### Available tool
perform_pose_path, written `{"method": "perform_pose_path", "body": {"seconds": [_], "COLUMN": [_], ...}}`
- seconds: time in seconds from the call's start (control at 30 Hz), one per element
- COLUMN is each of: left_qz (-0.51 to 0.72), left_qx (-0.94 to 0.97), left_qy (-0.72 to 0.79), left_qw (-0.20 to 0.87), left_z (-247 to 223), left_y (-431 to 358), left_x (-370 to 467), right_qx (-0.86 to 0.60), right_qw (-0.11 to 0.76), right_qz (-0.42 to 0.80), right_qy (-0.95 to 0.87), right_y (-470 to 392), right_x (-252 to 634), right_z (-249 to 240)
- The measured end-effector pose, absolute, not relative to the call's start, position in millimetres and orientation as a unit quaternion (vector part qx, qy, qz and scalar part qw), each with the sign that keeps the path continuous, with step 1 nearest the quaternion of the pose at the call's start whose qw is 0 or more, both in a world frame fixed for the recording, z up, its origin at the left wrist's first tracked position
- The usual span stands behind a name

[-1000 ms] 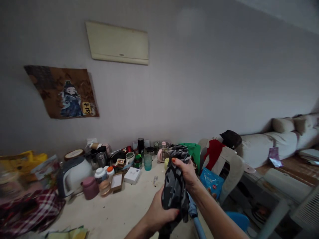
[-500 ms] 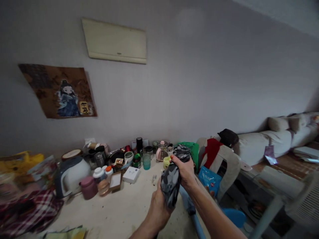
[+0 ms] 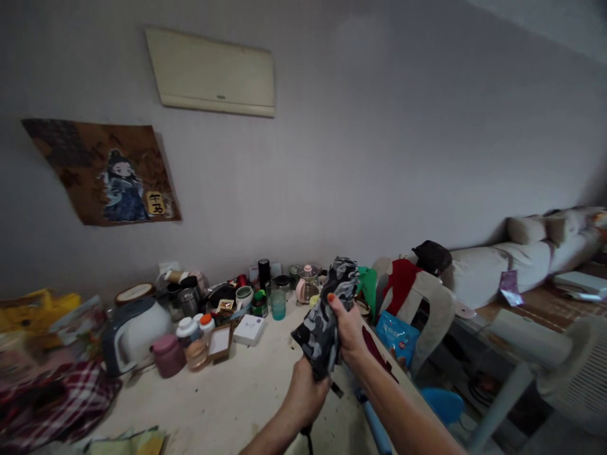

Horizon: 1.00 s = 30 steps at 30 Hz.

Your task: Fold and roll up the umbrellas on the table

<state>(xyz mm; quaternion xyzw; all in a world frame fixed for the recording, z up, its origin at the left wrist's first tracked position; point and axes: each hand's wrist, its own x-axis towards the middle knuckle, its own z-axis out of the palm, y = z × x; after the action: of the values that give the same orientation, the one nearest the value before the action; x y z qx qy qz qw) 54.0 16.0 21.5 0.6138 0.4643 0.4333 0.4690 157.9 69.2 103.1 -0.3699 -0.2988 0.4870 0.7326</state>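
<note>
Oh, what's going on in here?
A person is holding a camo bundle above a cluttered table. The left hand grips its lower end, and the right hand holds it higher up. The bundle is tilted. To the left, a kettle, a white box and assorted jars stand on the table.

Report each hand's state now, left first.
Left hand: closed around the lower end of the camouflage cloth.
Right hand: closed on the camouflage cloth, higher up.

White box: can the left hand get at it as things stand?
Probably yes, if freed: the left hand grips the camouflage bundle, but nothing tall stands between that hand and the white box.
</note>
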Motion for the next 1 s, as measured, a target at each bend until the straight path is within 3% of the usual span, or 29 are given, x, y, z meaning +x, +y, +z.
{"method": "perform_pose_path", "body": {"seconds": [0.1, 0.17, 0.33, 0.4, 0.5, 0.6, 0.67, 0.73, 0.9, 1.0], "left_qz": [0.469, 0.457, 0.291, 0.246, 0.284, 0.367, 0.393, 0.388, 0.373, 0.401], "left_qx": [0.62, 0.626, 0.564, 0.574, 0.643, 0.689, 0.688, 0.683, 0.633, 0.647], "left_qy": [0.512, 0.504, 0.353, 0.302, 0.371, 0.479, 0.516, 0.511, 0.379, 0.391], "left_qw": [0.364, 0.381, 0.688, 0.72, 0.607, 0.401, 0.326, 0.349, 0.563, 0.518], "left_z": [18, 21, 36, 40, 39, 33, 30, 31, 52, 60], "left_y": [20, 18, 10, 9, 9, 8, 5, 1, 4, 15], "left_x": [51, 46, 31, 29, 31, 34, 35, 35, 26, 10], "right_qx": [-0.398, -0.392, -0.287, -0.231, -0.202, -0.278, -0.327, -0.335, -0.328, -0.353], "right_qw": [0.719, 0.713, 0.647, 0.604, 0.587, 0.667, 0.712, 0.718, 0.671, 0.654], "right_qz": [0.492, 0.507, 0.599, 0.633, 0.642, 0.581, 0.538, 0.533, 0.539, 0.521], "right_qy": [-0.286, -0.285, -0.374, -0.426, -0.45, -0.375, -0.313, -0.298, -0.39, -0.419], "right_y": [61, 58, 49, 45, 45, 53, 58, 60, 57, 55], "right_x": [150, 153, 171, 175, 176, 171, 169, 169, 181, 188], "right_z": [93, 92, 105, 110, 113, 111, 109, 107, 109, 110]}}
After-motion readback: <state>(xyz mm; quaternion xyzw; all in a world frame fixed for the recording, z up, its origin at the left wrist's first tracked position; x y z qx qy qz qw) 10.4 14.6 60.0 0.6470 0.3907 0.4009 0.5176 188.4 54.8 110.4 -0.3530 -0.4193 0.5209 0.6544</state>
